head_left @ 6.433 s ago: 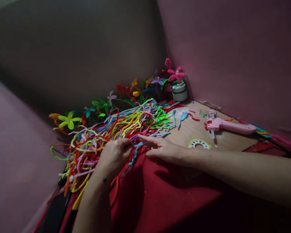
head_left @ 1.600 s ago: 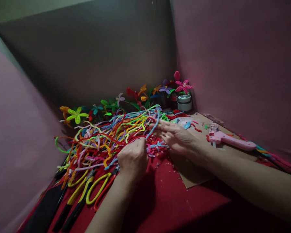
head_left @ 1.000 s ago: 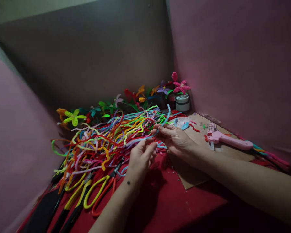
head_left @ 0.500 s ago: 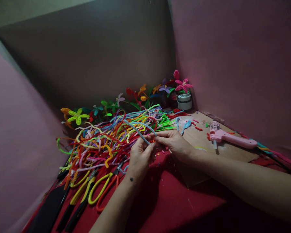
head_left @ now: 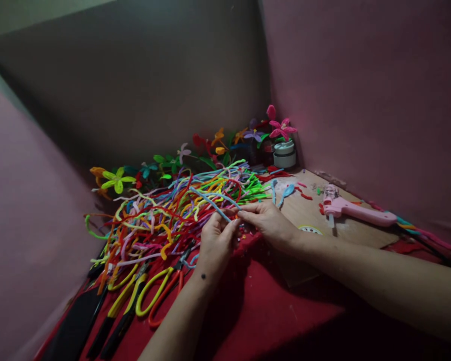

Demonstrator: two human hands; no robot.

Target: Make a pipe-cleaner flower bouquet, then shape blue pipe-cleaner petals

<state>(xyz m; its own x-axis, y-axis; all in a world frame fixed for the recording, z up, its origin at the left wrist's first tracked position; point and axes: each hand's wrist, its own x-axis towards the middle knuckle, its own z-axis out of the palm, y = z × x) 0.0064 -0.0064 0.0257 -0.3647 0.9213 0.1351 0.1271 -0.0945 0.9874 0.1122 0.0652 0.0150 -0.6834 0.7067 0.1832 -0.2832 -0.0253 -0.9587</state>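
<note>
A light-blue pipe cleaner, bent into a narrow loop, is held between both hands above the red cloth. My left hand pinches one end of it between thumb and fingers. At the other end my right hand closes thumb against forefinger. The bend of the loop points away from me, over a big heap of coloured pipe cleaners. On the board to the right lies a small light-blue petal piece with a twisted stem.
A pink glue gun rests on a wooden board at right. Yellow-and-black pliers and scissors with yellow and orange handles lie front left. Pipe-cleaner flowers line the back wall, beside a white pot.
Both hands keep their pinch on the blue pipe cleaner, barely moving. The whole view has shifted slightly, and more of a round white item shows beside my right forearm.
</note>
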